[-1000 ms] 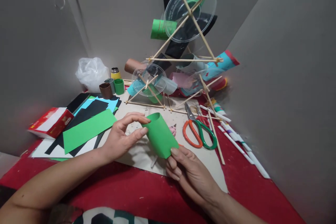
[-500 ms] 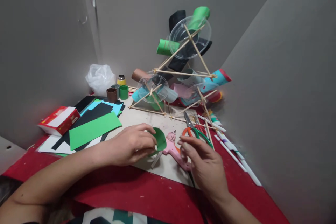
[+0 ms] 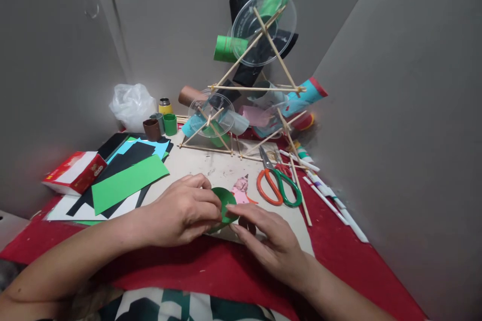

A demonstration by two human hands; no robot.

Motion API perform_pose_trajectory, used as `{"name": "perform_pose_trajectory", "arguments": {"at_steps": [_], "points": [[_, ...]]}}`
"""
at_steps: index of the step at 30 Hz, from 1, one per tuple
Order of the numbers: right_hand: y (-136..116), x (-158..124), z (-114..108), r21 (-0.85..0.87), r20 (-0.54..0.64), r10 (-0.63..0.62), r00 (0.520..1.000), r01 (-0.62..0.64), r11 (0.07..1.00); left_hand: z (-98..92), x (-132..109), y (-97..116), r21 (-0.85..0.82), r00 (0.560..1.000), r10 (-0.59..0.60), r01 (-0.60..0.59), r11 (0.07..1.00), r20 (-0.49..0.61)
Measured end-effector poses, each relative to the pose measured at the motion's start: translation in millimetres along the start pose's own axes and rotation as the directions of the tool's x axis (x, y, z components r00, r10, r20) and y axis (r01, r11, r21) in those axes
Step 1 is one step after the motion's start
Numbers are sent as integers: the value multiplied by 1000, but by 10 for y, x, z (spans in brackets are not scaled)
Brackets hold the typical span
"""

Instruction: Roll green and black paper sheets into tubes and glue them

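Note:
My left hand (image 3: 184,210) is closed around a piece of green paper (image 3: 225,199) curled into a short tube, its round opening turned up towards me. From the right, the thumb and forefinger of my right hand (image 3: 269,235) are at the tube's right rim, pinching it. Just behind the tube lies a pink glue gun (image 3: 241,189), its lower part hidden by my right hand. Scissors (image 3: 279,185) with one orange and one green handle rest on the board to the right of it.
Behind stands a stick frame (image 3: 256,89) carrying clear plastic discs with coloured paper tubes. To the left are coloured paper sheets (image 3: 130,183), a red box (image 3: 77,173), small paper cups (image 3: 170,124) and a white plastic bag (image 3: 132,106). White rolled sticks (image 3: 327,200) lie along the right wall.
My right hand has moved left from above the glue gun and now touches the green paper tube. The camera view has shifted slightly. My left hand keeps its hold.

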State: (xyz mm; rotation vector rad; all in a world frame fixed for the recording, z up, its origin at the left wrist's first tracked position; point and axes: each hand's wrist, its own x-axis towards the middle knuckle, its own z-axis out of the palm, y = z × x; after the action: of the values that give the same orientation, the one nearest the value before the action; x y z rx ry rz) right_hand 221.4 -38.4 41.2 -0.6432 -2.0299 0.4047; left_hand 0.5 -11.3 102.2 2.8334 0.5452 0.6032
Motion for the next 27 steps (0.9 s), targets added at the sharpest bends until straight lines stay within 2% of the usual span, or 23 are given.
{"name": "perform_pose_trajectory", "arguments": {"at_steps": [6,9,12,15,18,21,24,27], "points": [[-89,-3,-34,-10,8,-78,997,78,997,-39,-41,175,154,1000,-24,22,988,14],[-133,1,-59,-8,9,-130,991,130,991,-48,-93,256,176,999,-42,37,984,25],[-180,8,-64,15,15,-162,987,162,987,-48,-152,308,60,994,-101,99,993,32],[-218,-5,-35,72,1,-126,992,125,989,-57,-193,349,-187,982,-185,189,964,37],[-234,-49,12,158,-21,-15,1000,18,987,-64,-221,397,-380,958,-280,282,881,61],[-233,-94,50,249,-3,100,995,-96,964,-35,-255,436,-510,909,-393,405,758,138],[-237,-114,80,326,45,185,982,-190,926,41,-292,439,-642,827,-508,528,555,240],[-246,-131,110,354,118,305,945,-326,876,125,-314,413,-762,772,-555,551,341,310]]}}
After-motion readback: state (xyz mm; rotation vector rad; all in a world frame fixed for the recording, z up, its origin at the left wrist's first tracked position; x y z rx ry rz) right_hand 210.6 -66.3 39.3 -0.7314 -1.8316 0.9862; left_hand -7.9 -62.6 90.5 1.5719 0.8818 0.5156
